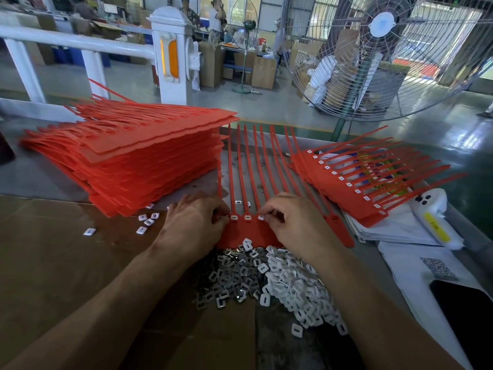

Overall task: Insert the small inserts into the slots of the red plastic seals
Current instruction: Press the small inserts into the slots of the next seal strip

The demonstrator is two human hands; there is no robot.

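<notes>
A red sheet of joined seals (pixel 249 231) is laid flat at the centre of the table, its long straps fanned toward the far side. The left hand (pixel 193 221) is pressed on the sheet's left edge with fingertips pinched at a slot. An insert at a slot is pinched by the right hand (pixel 290 222). Loose small inserts (pixel 266 279) are heaped just near of the sheet. A tall stack of red sheets (pixel 128 156) is seen far left, finished sheets (pixel 354 182) far right.

Both hands (pixel 196 222) (pixel 293 222) pinch inserts, prob., at red seal sheet (pixel 249 232).
</notes>
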